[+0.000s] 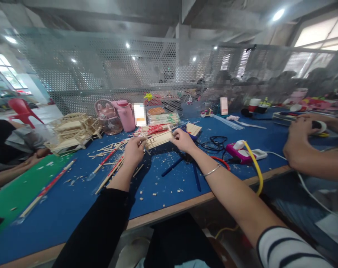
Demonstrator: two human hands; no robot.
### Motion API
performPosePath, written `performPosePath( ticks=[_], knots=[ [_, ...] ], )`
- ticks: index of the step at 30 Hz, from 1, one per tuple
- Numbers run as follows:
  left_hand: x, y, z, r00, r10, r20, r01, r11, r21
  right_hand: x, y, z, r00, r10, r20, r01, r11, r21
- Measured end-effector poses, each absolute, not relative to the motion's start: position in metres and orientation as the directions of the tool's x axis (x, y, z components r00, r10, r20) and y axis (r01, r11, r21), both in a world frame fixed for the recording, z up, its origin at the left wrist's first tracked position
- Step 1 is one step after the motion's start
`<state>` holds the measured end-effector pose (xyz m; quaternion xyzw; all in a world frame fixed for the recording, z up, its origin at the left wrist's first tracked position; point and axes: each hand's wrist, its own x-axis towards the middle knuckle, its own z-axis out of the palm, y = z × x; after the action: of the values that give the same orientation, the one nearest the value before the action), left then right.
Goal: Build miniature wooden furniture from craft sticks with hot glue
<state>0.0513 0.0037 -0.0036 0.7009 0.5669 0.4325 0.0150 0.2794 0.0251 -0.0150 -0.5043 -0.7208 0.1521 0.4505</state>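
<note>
A small wooden stick model (159, 139) is held up over the blue table between both hands. My left hand (134, 150) has its fingers closed on the model's left end. At the right end, my right hand (182, 139) pinches the model near a small upright piece. Loose wooden sticks (110, 149) and red-wrapped stick bundles lie beside and beneath my left hand. Blue-handled pliers (171, 167) rest on the table below my right hand.
Stacked wooden models (74, 130) and a pink bottle (124, 115) stand at the back left. A magenta power strip (240, 152) with a yellow cable (255, 163) lies right of my forearm. Other people's hands work at both sides. A mesh screen (115, 67) runs behind the blue table (158, 197).
</note>
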Motion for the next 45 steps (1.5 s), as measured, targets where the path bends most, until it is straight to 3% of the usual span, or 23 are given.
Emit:
performPosePath(
  ticks=[10,17,24,28,30,34,37,40,45],
  knots=[
    [0.061,-0.002,-0.006,0.087,0.811,0.578,0.770,-0.423,0.477,0.290,0.028,-0.019,-0.064,0.944,0.324,0.790,0.246,-0.561],
    [0.064,-0.006,-0.005,0.059,0.818,0.573,0.770,-0.402,0.495,0.290,0.027,-0.020,-0.067,0.935,0.349,0.827,0.247,-0.505],
    [0.063,-0.002,-0.004,-0.093,0.780,0.619,0.675,-0.407,0.615,0.292,0.016,-0.005,0.030,0.913,0.408,0.833,0.202,-0.514],
    [0.061,-0.001,0.000,-0.291,0.693,0.660,0.607,-0.399,0.687,0.292,0.012,0.000,0.076,0.875,0.478,0.803,0.231,-0.550],
    [0.061,-0.002,0.001,-0.305,0.681,0.666,0.599,-0.406,0.690,0.290,0.011,-0.001,0.088,0.859,0.504,0.797,0.243,-0.554],
    [0.064,-0.004,-0.002,-0.150,0.732,0.664,0.602,-0.465,0.649,0.284,0.010,-0.001,0.020,0.753,0.658,0.784,0.396,-0.477],
    [0.066,-0.004,-0.008,-0.003,0.776,0.631,0.622,-0.493,0.608,0.277,0.012,0.009,-0.194,0.671,0.716,0.751,0.571,-0.332],
    [0.065,0.001,-0.018,0.117,0.799,0.590,0.646,-0.513,0.566,0.269,0.019,0.026,-0.456,0.723,0.519,0.741,0.631,-0.228],
    [0.063,0.011,-0.035,0.154,0.831,0.535,0.571,-0.517,0.638,0.255,0.036,0.041,-0.625,0.755,0.196,0.739,0.654,-0.162]
  ],
)
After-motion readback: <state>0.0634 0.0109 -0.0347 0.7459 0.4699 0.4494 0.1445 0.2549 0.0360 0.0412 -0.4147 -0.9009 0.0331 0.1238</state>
